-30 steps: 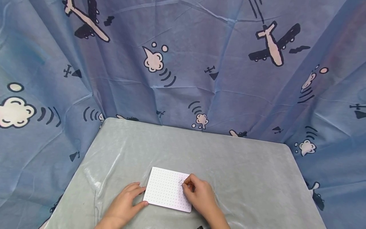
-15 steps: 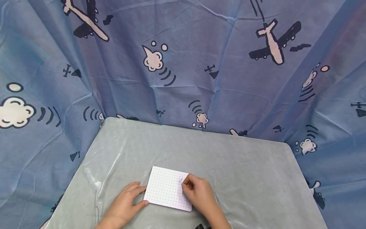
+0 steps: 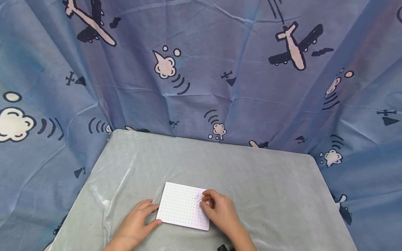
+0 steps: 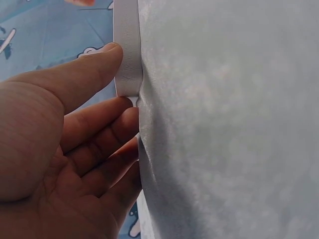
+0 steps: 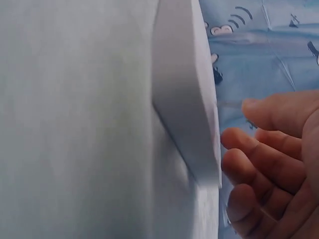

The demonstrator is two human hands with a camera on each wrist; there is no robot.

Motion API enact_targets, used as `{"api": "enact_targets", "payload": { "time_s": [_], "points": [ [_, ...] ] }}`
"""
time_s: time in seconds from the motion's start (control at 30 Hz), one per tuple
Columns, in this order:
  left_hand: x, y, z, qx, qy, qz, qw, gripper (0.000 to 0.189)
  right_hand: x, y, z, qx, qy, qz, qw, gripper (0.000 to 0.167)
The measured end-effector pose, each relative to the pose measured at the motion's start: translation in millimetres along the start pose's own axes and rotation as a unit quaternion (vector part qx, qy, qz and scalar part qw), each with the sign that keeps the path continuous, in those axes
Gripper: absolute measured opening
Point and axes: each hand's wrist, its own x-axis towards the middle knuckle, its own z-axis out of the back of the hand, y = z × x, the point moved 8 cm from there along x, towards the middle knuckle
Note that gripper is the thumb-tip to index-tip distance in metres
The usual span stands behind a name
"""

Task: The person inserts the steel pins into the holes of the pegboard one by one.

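A white pegboard (image 3: 180,207), dotted all over with small holes, lies flat on the cloth-covered table. At its near left corner, my left hand (image 3: 135,223) steadies it, thumb (image 4: 102,57) against the near side wall and forefinger by the left edge. Two thin dark sticks (image 3: 197,196) stand in its right part. Over the right edge hovers my right hand (image 3: 220,211), thumb and forefinger parted beside the sticks. In the right wrist view a thin, blurred stick (image 5: 228,104) reaches from the board's face toward the thumb tip (image 5: 250,107).
The grey cloth (image 3: 267,188) covers the table with a few creases on its left side. A blue curtain (image 3: 201,69) printed with planes and clouds hangs behind and at both sides. A small black object (image 3: 222,248) shows at the bottom edge, near my right wrist.
My right thumb and forefinger, close together before, have parted beside the sticks, which now show more fully. My left hand and the pegboard keep their places; the view has shifted slightly.
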Motion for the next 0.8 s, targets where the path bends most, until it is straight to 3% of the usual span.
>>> {"api": "enact_targets", "payload": {
  "time_s": [0.33, 0.53, 0.8],
  "points": [
    [1.7, 1.8, -0.5, -0.013, 0.024, 0.027, 0.9993, 0.045, -18.6, -47.7, 45.4, -0.057, -0.05, -0.076, 0.9942, 0.02],
    [1.9, 0.7, -0.7, -0.013, 0.023, 0.019, 0.9995, 0.046, -37.7, -71.5, 55.6, -0.085, -0.046, -0.096, 0.9906, 0.02],
    [0.0, -2.3, -0.8, -0.012, 0.012, 0.002, 0.9999, 0.045, -50.3, -81.0, 61.5, -0.129, -0.047, -0.108, 0.9846, 0.026]
  ]
}}
